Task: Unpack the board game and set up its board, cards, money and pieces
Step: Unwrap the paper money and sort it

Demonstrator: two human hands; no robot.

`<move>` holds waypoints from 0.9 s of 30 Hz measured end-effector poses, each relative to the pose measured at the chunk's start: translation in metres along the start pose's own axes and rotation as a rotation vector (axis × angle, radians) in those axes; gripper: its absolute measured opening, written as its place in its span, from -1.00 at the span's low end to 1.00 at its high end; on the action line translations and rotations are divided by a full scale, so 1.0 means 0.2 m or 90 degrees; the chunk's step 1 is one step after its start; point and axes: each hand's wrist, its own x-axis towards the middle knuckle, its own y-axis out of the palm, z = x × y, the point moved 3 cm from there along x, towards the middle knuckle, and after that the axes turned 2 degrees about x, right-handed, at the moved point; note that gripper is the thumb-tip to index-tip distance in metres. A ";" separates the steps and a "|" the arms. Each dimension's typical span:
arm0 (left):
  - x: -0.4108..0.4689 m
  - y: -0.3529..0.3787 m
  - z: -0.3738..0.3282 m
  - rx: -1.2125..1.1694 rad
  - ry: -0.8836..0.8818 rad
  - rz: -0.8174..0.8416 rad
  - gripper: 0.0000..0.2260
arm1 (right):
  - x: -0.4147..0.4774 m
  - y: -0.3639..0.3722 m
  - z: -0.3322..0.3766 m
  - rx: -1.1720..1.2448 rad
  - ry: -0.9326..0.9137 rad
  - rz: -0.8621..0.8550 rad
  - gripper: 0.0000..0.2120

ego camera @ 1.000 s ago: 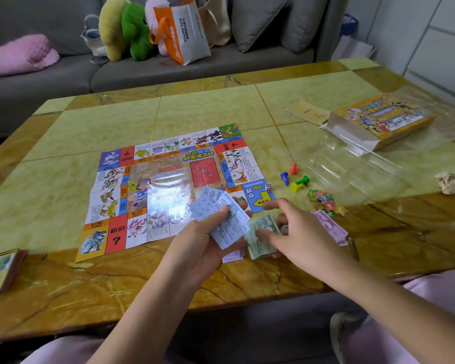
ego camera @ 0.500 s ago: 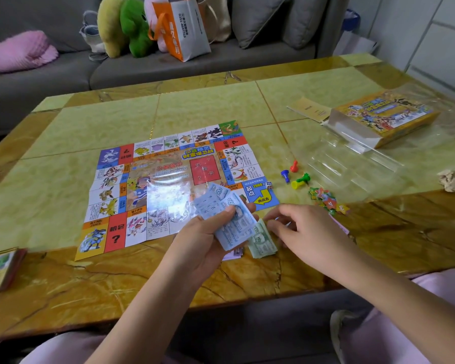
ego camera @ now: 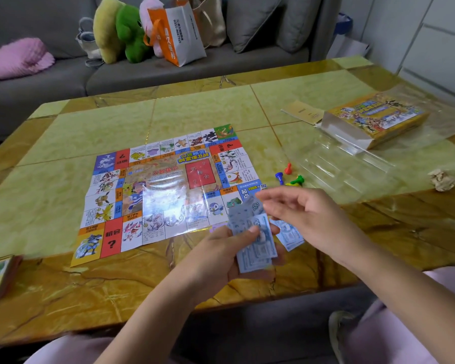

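Banknotes [ego camera: 258, 248] sit clamped in my left grip [ego camera: 221, 261] beside the board [ego camera: 155, 193]. My right grip [ego camera: 310, 216] hovers close, fingers apart, seemingly holding nothing.

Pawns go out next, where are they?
Head view: the pawns lie on the table just right of the board, beyond the right hand.

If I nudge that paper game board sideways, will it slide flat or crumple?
Game board looks like thin creased sheet, so it probably buckles at the folds. Its glossy glare suggests it may slide easily on the polished table.
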 end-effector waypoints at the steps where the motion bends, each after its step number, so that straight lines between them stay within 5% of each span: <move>1: 0.00 0.01 0.01 0.011 -0.017 0.022 -0.74 | 0.00 -0.01 0.00 0.011 0.008 -0.001 -0.86; 10: -0.02 0.00 0.01 0.089 -0.081 0.133 -0.76 | 0.02 -0.05 0.02 -0.037 -0.011 -0.007 -0.78; 15: -0.02 0.01 -0.01 0.128 -0.093 0.189 -0.83 | 0.00 -0.05 0.05 -0.124 0.005 0.080 -0.84; 22: 0.01 0.02 0.02 0.063 -0.093 0.127 -0.77 | -0.02 -0.02 0.06 -0.184 -0.030 0.128 -0.83; 27: 0.03 0.02 0.00 -0.019 -0.065 0.043 -0.82 | -0.06 0.01 0.03 -0.342 -0.092 0.238 -0.08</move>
